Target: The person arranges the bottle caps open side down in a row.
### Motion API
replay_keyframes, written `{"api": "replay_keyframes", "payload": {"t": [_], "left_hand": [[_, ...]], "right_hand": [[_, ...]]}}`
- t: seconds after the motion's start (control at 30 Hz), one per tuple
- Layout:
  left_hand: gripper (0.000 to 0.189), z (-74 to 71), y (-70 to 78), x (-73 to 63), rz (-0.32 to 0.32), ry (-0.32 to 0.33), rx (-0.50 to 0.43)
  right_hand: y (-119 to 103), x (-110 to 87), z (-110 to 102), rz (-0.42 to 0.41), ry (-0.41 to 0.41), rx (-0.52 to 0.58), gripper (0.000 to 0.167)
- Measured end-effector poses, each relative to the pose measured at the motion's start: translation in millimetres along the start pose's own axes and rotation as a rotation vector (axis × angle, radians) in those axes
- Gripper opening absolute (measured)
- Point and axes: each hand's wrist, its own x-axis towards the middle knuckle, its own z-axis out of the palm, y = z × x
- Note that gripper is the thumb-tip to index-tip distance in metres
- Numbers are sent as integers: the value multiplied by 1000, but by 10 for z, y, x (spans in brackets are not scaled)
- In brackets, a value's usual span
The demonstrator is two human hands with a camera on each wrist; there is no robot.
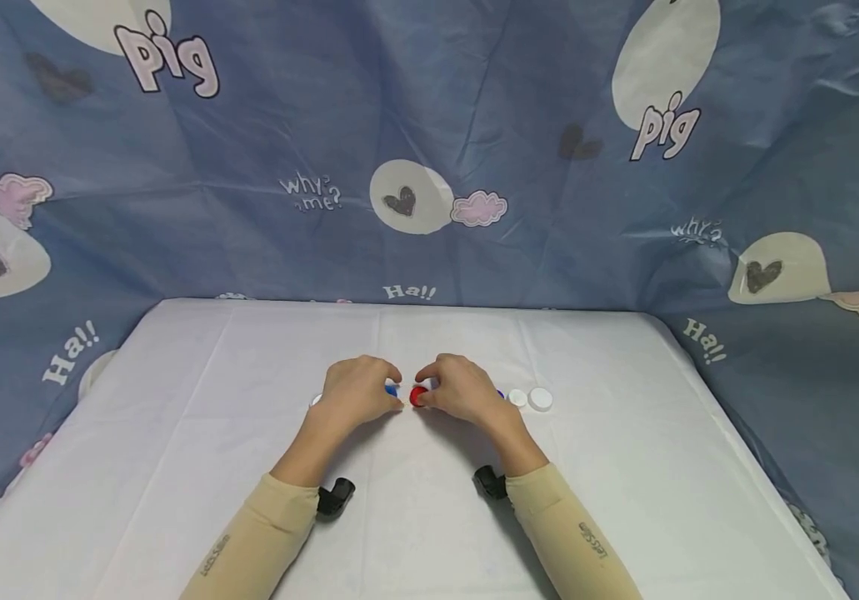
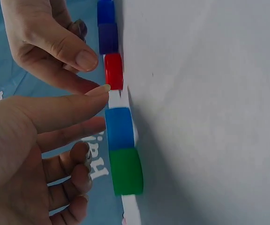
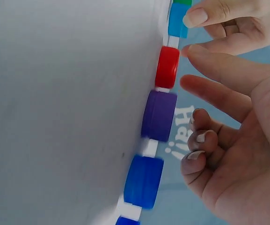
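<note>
Bottle caps lie in a row on the white-covered table. My left hand (image 1: 357, 390) is at the light blue cap (image 2: 120, 128), its thumb and index finger spread apart beside it. A green cap (image 2: 127, 172) sits next to that one. My right hand (image 1: 462, 389) is at the red cap (image 3: 167, 67); thumb and index finger stand apart near its edge, and the other fingers are loosely curled. Beyond the red cap come a purple cap (image 3: 159, 116) and a blue cap (image 3: 143, 182). In the head view the hands partly hide the row.
Two white caps, a smaller one (image 1: 517, 398) and a larger one (image 1: 541, 399), lie right of the right hand. A white edge (image 1: 316, 399) shows left of the left hand. Blue printed cloth (image 1: 429, 108) hangs behind the table (image 1: 429, 525).
</note>
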Motion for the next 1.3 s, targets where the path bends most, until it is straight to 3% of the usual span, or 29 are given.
{"api": "replay_keyframes", "payload": {"t": [0.37, 0.7, 0.97, 1.3], "left_hand": [[42, -70, -181, -73, -54, -32, 12], [28, -61, -168, -86, -19, -30, 0], [25, -26, -152, -92, 2, -12, -1], [25, -55, -184, -90, 23, 13, -10]], "right_hand": [[-168, 116, 40, -32, -48, 2, 32], [-216, 146, 107, -4, -104, 16, 37], [-260, 123, 151, -66, -75, 8, 33], [-272, 116, 129, -86, -39, 8, 32]]}}
